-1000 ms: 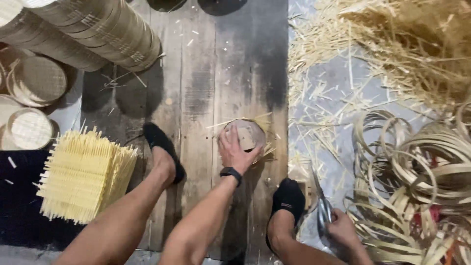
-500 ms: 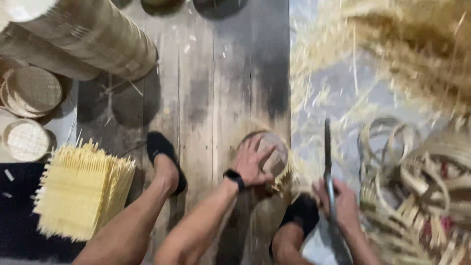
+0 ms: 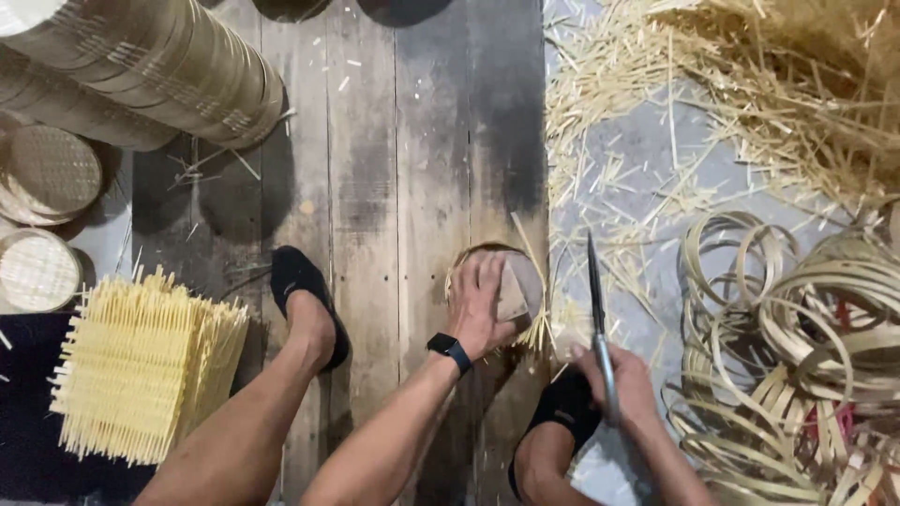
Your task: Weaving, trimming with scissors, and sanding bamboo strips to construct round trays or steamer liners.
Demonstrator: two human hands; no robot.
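My left hand [image 3: 478, 305] presses flat on a small round bamboo basket [image 3: 520, 281] lying on the dark wooden floor boards [image 3: 412, 141]. Loose bamboo strips stick out around the basket's rim. My right hand [image 3: 614, 379] grips the handle of long metal shears [image 3: 594, 281], their blades pointing away from me just right of the basket. A black watch sits on my left wrist. Both my feet in black shoes [image 3: 305, 286] rest on the boards either side of my left arm.
A stack of yellow bamboo sticks [image 3: 141, 365] lies at the left. Long stacks of round woven trays [image 3: 141, 66] fill the top left. Bamboo hoops [image 3: 806, 319] pile up at the right, with straw-like shavings [image 3: 750, 103] scattered above them.
My right hand has lifted the shears from low at the right and brought them up beside the basket. My left hand stayed pressed on the basket.
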